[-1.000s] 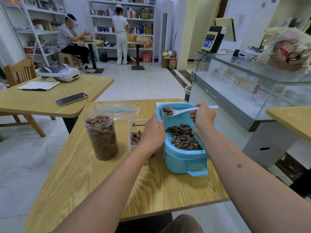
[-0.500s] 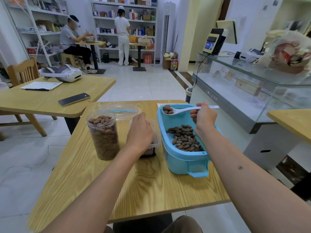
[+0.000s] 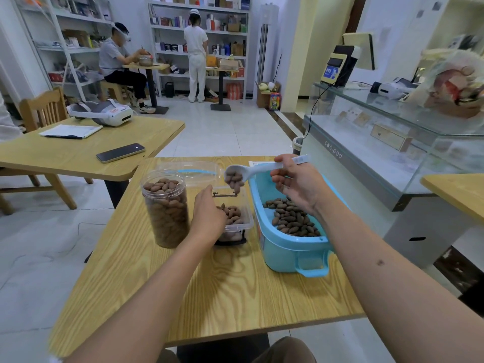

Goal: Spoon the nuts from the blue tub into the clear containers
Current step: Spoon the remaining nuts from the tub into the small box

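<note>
Nuts (image 3: 234,181) now spilling from tipped spoon (image 3: 237,174) (previously level), right hand (image 3: 297,184) shifted left

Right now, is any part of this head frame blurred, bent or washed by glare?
Head view: wide-angle bends the tall white shelves and glass counter; falling brown nuts under the white plastic spoon smear slightly; the bagged goods at the right edge are soft; mild sheen on the pale floor tiles.

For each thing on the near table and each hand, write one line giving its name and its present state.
Round jar: upright, lidless, full of nuts.
Square container: open, partly filled.
Blue tub: open, nuts across its bottom.
Spoon: tilted, nuts spilling toward the square container.
Clear lid: off, lying behind the jar.
Left hand: steadies the square container.
Right hand: holds the spoon.
</note>
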